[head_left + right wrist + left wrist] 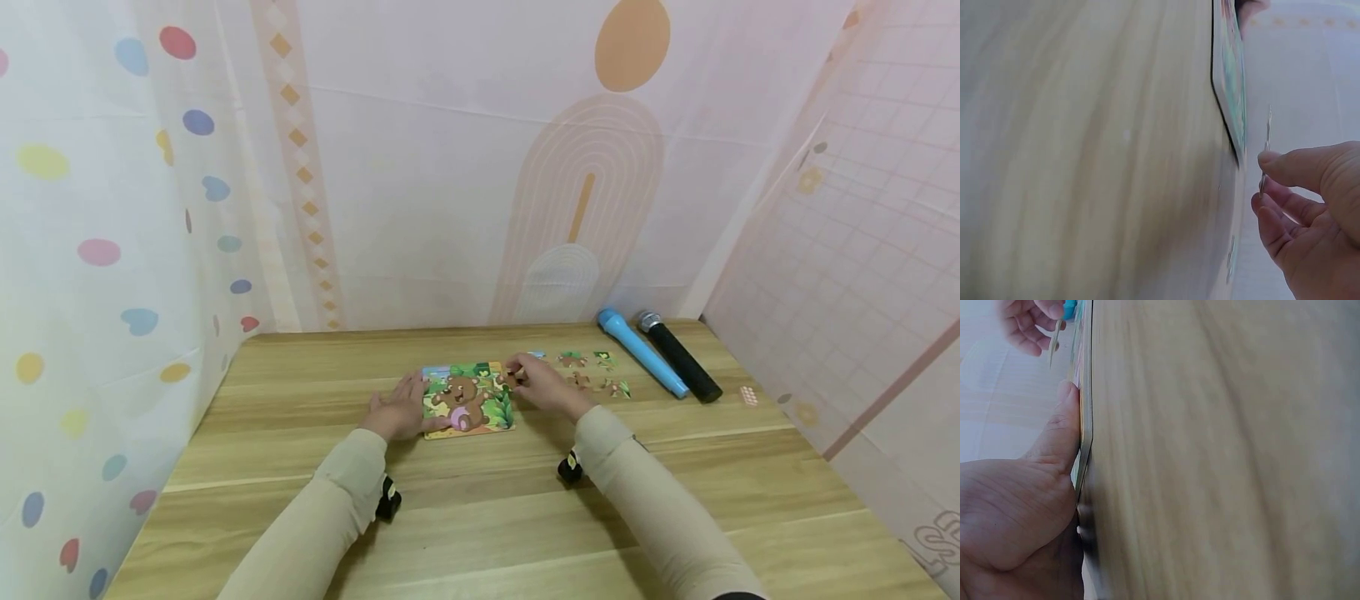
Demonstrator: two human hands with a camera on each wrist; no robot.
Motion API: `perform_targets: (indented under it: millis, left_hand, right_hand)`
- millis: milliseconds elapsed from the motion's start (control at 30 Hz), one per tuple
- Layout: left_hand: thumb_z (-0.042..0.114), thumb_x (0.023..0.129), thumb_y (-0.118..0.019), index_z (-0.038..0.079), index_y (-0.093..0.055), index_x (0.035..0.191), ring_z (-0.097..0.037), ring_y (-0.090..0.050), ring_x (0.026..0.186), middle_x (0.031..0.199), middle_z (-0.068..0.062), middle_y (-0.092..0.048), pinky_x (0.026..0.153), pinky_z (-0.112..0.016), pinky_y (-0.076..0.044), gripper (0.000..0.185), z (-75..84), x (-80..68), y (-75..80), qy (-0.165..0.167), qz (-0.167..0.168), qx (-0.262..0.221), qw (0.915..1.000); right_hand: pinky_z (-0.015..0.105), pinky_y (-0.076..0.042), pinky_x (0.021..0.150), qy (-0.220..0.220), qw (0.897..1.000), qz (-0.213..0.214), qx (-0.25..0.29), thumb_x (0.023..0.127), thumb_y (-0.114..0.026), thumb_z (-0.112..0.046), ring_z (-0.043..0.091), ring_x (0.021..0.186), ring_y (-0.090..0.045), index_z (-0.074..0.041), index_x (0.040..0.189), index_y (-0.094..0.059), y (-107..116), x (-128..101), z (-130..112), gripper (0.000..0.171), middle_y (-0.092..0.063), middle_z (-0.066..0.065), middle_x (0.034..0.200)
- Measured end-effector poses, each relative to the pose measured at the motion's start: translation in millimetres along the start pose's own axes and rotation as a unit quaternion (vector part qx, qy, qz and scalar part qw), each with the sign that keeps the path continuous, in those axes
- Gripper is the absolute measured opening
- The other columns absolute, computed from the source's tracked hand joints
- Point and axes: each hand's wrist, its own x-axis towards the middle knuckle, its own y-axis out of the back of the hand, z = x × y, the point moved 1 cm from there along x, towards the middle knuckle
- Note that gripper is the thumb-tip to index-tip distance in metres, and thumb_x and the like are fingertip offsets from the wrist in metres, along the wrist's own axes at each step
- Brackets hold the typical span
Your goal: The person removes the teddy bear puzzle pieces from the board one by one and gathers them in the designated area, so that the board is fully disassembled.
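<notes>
A flat jigsaw puzzle board (495,414) with a brown bear picture lies on the wooden table. At its left edge my left hand (401,412) rests with fingers spread, and the thumb (1063,431) lies along the board's near side. My right hand (543,385) is at the board's right edge. Between thumb and fingers it pinches a thin puzzle piece (1268,128), seen edge-on and raised above the table in the right wrist view. Several loose puzzle pieces (573,359) lie to the right of that hand.
A blue toy microphone (641,350) and a black microphone (682,358) lie side by side at the back right. Beyond them is a small dotted pink patch (748,396) near the table's right edge. A patterned curtain (420,183) hangs behind the table (465,517) and along its sides.
</notes>
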Motion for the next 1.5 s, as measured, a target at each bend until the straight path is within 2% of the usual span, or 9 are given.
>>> perform_targets:
  millis: [233,467,733,967,1100,1500]
  left_hand:
    - [0.059,0.092,-0.051,0.006,-0.008,0.155,-0.031,0.004,0.149,0.162,-0.014,0.007,0.110,-0.070,0.000,0.094,-0.1,-0.7,0.6,-0.007,0.007,0.002,1.0000]
    - [0.060,0.092,-0.050,0.005,-0.007,0.155,-0.030,0.004,0.149,0.162,-0.014,0.007,0.110,-0.069,0.001,0.094,1.1,-2.3,1.7,-0.007,0.003,0.007,0.9999]
    - [0.059,0.092,-0.050,0.005,-0.007,0.155,-0.030,0.004,0.149,0.162,-0.014,0.007,0.111,-0.068,0.002,0.093,1.0,-2.6,2.2,-0.007,0.002,0.003,1.0000]
    - [0.059,0.091,-0.052,0.006,-0.008,0.155,-0.030,0.005,0.149,0.162,-0.013,0.008,0.110,-0.069,0.003,0.094,1.1,-2.1,2.2,-0.005,-0.002,-0.003,1.0000]
    - [0.059,0.091,-0.052,0.006,-0.007,0.156,-0.029,0.006,0.149,0.162,-0.012,0.008,0.111,-0.068,0.002,0.094,1.3,-0.8,1.7,0.000,-0.002,0.002,1.0000]
    - [0.057,0.091,-0.054,0.005,-0.007,0.155,-0.031,0.004,0.149,0.162,-0.014,0.006,0.110,-0.070,0.001,0.095,1.2,-0.4,1.9,-0.001,0.004,-0.005,1.0000]
  right_hand:
    - [0.038,-0.051,0.093,-0.004,1.000,0.005,-0.004,0.090,-0.062,0.005,0.031,0.115,-0.057,0.004,0.128,-0.051,6,-5,12,0.040,-0.057,0.015,0.121]
    - [0.039,-0.049,0.098,-0.030,0.999,-0.004,0.010,0.091,-0.060,0.005,0.031,0.120,-0.054,0.004,0.131,-0.048,13,-11,23,0.041,-0.054,0.015,0.125]
    - [0.039,-0.050,0.096,-0.030,0.999,-0.002,-0.015,0.090,-0.061,0.008,0.033,0.119,-0.055,0.004,0.122,-0.052,21,-15,31,0.034,-0.056,0.016,0.120]
    - [0.039,-0.052,0.089,0.017,0.997,0.022,-0.077,0.087,-0.064,0.009,0.030,0.106,-0.060,0.004,0.108,-0.058,23,-19,37,0.023,-0.062,0.015,0.106]
    - [0.040,-0.052,0.088,0.022,0.995,0.026,-0.098,0.085,-0.066,0.008,0.030,0.104,-0.060,0.004,0.109,-0.058,24,-21,40,0.025,-0.062,0.015,0.106]
    - [0.040,-0.052,0.089,0.002,0.997,0.008,-0.072,0.084,-0.064,0.012,0.033,0.110,-0.059,0.004,0.108,-0.055,27,-21,41,0.027,-0.060,0.017,0.109]
